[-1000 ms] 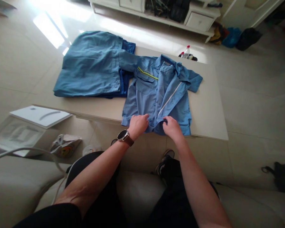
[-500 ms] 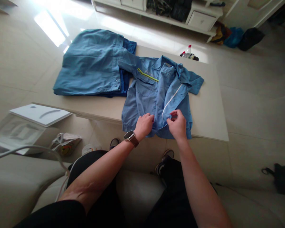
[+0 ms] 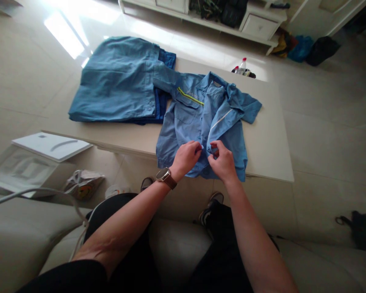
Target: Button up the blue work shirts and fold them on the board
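Observation:
A light-blue short-sleeved shirt lies on the table with its collar away from me and its hem at the near edge. Its front is partly open, and a yellow-green stripe crosses above the chest pocket. My left hand, with a watch on the wrist, pinches one front edge low on the shirt. Close beside it, my right hand pinches the other front edge between thumb and fingers. Only a small gap separates the two hands. Whatever button lies under the fingertips is too small to make out.
Folded blue garments are stacked on the left of the pale table. A white box stands on the floor at the left. Bottles with red caps show beyond the table's far edge. A white cabinet stands farther back.
My right hand has moved left, bringing its front edge of the shirt toward the other. My left hand has shifted slightly, and the hands are now closer together.

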The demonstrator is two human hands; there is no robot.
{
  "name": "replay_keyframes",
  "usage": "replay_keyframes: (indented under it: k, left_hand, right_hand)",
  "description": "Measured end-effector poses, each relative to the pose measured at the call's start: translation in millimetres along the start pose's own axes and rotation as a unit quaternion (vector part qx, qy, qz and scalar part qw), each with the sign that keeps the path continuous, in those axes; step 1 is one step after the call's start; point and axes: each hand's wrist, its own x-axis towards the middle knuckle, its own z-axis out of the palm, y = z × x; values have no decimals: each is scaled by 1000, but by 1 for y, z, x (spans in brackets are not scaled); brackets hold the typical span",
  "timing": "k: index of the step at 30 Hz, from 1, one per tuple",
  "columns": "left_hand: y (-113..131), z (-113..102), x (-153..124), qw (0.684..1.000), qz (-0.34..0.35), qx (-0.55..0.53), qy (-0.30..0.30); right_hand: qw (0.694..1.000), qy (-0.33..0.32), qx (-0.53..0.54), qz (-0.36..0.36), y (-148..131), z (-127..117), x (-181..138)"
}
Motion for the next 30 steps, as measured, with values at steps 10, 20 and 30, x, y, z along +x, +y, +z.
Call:
replay_keyframes:
  k: [10,20,30]
  left_hand:
    - [0,1,5,998,6,-59,1]
    - [1,5,4,997,0,-80,16]
    - [4,5,4,990,-19,-136,14]
  right_hand:
    - [999,-12,39,-1,-8,1,-2]
    - [996,-12,83,17,-11,1,-3]
    - [996,7,90,21,-5,3,-2]
